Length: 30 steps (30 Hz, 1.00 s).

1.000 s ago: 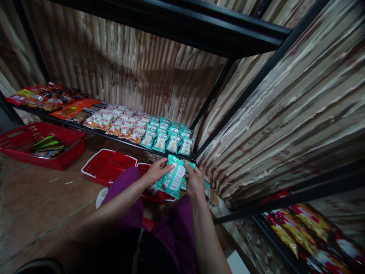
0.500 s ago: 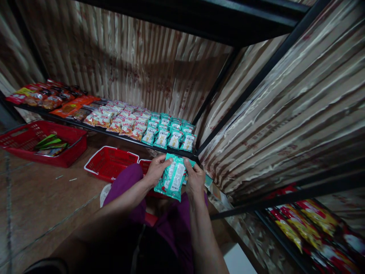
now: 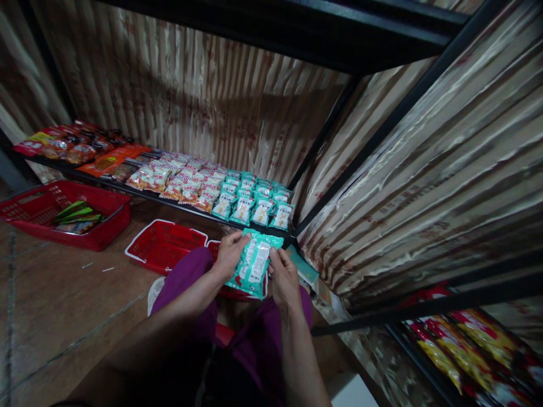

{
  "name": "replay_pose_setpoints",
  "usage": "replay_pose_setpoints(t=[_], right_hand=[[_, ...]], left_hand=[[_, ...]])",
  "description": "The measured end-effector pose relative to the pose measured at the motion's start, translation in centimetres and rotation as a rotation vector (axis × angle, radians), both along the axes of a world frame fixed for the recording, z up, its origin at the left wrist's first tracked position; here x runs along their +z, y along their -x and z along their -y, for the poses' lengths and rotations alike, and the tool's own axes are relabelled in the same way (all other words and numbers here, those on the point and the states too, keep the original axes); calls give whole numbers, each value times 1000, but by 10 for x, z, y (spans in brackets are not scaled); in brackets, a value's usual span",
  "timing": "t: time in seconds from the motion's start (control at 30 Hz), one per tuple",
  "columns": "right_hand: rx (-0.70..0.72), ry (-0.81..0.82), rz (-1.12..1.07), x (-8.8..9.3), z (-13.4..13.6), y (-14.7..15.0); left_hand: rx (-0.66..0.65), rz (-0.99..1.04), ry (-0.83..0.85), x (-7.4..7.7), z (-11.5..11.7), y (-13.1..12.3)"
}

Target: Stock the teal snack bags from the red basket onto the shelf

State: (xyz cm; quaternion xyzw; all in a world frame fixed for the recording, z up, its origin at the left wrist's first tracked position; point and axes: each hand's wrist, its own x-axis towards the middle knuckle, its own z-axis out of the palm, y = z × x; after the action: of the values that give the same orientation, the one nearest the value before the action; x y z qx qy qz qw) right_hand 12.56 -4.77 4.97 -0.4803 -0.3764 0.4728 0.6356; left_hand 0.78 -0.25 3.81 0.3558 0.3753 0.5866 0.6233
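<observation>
Between my two hands is a teal snack bag (image 3: 255, 263), its printed back panel facing me. My left hand (image 3: 229, 252) pinches its left edge, thumb on top. On the opposite edge, the thumb and fingers of my right hand (image 3: 284, 275) grip the bag. Just beyond, matching teal snack bags (image 3: 244, 208) stand in rows at the right end of a low black shelf (image 3: 195, 213). Partly hidden under the held bag and my left hand is a small red basket (image 3: 213, 246), above my knees.
White-and-orange snack bags (image 3: 186, 183) and orange packets (image 3: 112, 161) line the shelf leftward. A red basket (image 3: 163, 249) and a larger red basket (image 3: 102, 234) holding green packets (image 3: 78, 212) sit on the floor. A black post (image 3: 382, 135) rises at right, before yellow-and-red bags (image 3: 475, 345).
My right hand has shifted slightly down and left along the bag's edge. The bag's top now spreads wider and flatter between my hands. The view has moved slightly.
</observation>
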Motion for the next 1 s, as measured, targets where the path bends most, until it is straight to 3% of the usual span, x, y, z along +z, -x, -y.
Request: replay_pose_setpoints(t=[0.23,0.5,0.73,1.0], right_hand=[[-141,36,-83,2,-9,2],[-245,15,-95,4,-19,-6],[-331,18,-77,-2,-31,-18],[-440,-1,-148,-8,-33,-19]], left_hand=[[-42,40,-5,5,4,5],[-360,117,33,11,15,6],[-482,79,65,5,14,6],[-426,56,95,0,12,7]])
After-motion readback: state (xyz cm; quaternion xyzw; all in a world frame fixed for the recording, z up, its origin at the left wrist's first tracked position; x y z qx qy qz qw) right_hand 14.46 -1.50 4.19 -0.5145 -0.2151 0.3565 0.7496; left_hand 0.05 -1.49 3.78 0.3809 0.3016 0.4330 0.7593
